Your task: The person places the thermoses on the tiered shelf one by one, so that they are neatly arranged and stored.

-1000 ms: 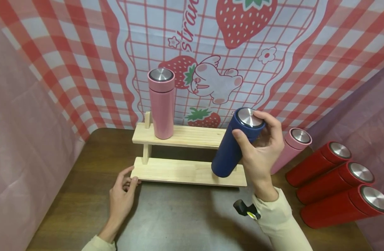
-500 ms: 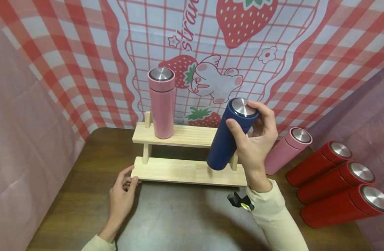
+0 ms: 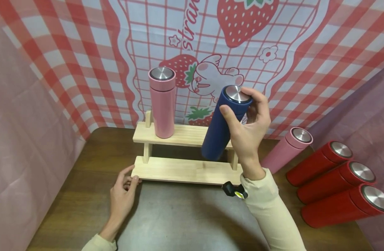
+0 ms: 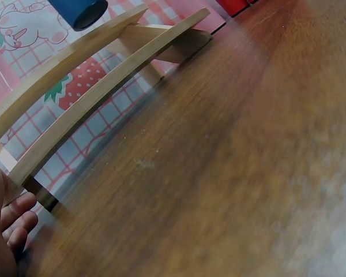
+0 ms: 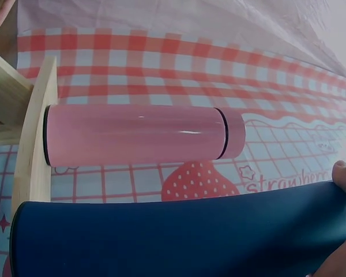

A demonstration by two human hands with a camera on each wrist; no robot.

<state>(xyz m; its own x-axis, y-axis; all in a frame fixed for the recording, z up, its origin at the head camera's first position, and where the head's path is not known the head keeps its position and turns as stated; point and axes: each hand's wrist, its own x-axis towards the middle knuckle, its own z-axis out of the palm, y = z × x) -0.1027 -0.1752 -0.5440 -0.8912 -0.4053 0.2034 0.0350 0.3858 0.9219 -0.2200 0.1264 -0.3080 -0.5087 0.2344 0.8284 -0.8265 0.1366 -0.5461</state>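
My right hand grips a dark blue thermos near its silver-topped lid, thumb on the near side. The thermos tilts slightly and overlaps the right part of the upper shelf of a two-tier wooden stand. In the right wrist view, the base of the blue thermos appears beside the upper shelf's edge; contact cannot be told. My left hand holds the left front corner of the lower shelf, with thumb and fingers at its edge. A pink thermos stands upright on the upper shelf's left part.
To the right on the brown table stand a second pink thermos and several red thermoses. A strawberry-print cloth hangs behind the stand, and pink curtains flank the table.
My right hand has carried the blue thermos up, left and back, from in front of the lower shelf to the upper shelf. My left hand and the stand have stayed put.
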